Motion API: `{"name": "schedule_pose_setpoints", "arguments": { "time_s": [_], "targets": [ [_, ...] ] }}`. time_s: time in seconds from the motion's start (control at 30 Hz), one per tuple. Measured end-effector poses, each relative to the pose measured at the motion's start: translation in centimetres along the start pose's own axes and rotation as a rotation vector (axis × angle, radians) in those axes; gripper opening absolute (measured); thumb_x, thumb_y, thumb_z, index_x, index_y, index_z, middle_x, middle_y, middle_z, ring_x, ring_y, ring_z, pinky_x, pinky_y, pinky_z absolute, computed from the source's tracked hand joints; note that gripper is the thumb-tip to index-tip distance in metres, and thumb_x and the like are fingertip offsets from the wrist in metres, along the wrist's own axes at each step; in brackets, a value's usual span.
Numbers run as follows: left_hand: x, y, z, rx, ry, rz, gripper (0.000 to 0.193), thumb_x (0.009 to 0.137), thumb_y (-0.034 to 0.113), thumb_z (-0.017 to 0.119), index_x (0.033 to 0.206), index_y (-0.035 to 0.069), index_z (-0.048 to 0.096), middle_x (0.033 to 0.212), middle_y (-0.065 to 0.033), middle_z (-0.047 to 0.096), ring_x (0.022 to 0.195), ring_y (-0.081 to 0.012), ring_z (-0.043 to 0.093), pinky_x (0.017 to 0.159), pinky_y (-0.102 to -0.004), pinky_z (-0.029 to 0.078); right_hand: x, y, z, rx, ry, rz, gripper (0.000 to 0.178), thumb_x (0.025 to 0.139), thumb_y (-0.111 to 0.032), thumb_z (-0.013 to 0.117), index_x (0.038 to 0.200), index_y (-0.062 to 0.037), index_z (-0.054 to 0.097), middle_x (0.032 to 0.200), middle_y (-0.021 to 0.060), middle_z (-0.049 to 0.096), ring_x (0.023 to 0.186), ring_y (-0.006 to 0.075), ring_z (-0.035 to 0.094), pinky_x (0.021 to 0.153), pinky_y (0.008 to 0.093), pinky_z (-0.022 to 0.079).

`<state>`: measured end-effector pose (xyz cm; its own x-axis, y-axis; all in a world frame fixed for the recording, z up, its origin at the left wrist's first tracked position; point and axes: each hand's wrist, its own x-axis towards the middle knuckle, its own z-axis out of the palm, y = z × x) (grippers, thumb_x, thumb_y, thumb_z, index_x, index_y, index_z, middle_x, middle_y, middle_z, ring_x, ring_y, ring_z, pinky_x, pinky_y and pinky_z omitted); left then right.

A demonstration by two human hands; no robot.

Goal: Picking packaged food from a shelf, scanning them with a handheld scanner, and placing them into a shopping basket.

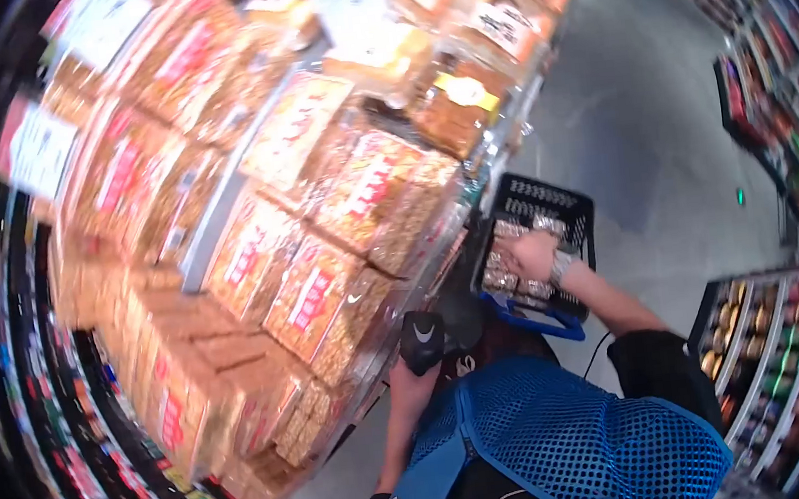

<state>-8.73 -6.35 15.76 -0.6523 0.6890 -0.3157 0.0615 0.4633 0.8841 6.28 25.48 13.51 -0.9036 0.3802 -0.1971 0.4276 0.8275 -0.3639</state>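
Observation:
My left hand (415, 376) is closed around a black handheld barcode scanner (422, 341), beside the edge of the display. My right hand (534, 255) reaches down into a black plastic shopping basket (581, 230) with a blue handle (546, 329). Several shiny wrapped packs (532, 291) lie in the basket, and the hand rests on or among them. Its fingers are blurred and partly hidden against the packs, so I cannot tell whether it grips one.
Stacked clear-wrapped snack packs (311, 288) with red labels fill the display at left. White price signs (43, 149) stand among them. Grey aisle floor (643, 156) runs along the right, with a shelf of jars (785, 345) at lower right and more shelving (770, 64) beyond.

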Motion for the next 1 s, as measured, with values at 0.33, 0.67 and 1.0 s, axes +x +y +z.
{"name": "schedule_pose_setpoints", "arguments": {
  "time_s": [0.33,0.67,1.0],
  "targets": [
    [-7.5,-1.7,-8.0,-0.094,0.089,-0.004,0.042,0.081,0.014,0.076,0.120,0.004,0.064,0.112,-0.0128,0.072,0.106,-0.0219,0.068,0.091,-0.0358,0.051,7.6,-11.3,-6.4,0.046,0.306,-0.482,0.018,0.089,-0.027,0.061,0.096,-0.0125,0.069,0.078,0.0128,0.069,0.068,0.0321,0.068,0.060,0.0445,0.054],
    [-9.4,-7.0,-7.3,-0.190,0.403,-0.063,0.045,0.081,0.019,0.079,0.121,0.003,0.064,0.111,-0.0142,0.072,0.103,-0.0210,0.068,0.091,-0.0356,0.051,30.1,-17.6,-10.8,1.642,-0.382,0.499,0.105,0.080,-0.069,0.066,0.141,0.0063,0.025,0.113,0.0291,0.063,0.085,0.0396,0.072,0.074,0.0443,0.063],
    [-10.5,-5.6,-8.4,-0.132,0.496,0.009,0.027,0.086,0.024,0.075,0.100,0.002,0.069,0.074,-0.0029,0.066,0.062,-0.0109,0.057,0.058,-0.0304,0.046,31.6,-21.4,-4.8,1.452,0.041,0.488,0.066,0.078,-0.060,0.071,0.122,-0.0128,0.057,0.101,0.0073,0.063,0.088,0.0221,0.065,0.068,0.0424,0.055]
  ]
}}
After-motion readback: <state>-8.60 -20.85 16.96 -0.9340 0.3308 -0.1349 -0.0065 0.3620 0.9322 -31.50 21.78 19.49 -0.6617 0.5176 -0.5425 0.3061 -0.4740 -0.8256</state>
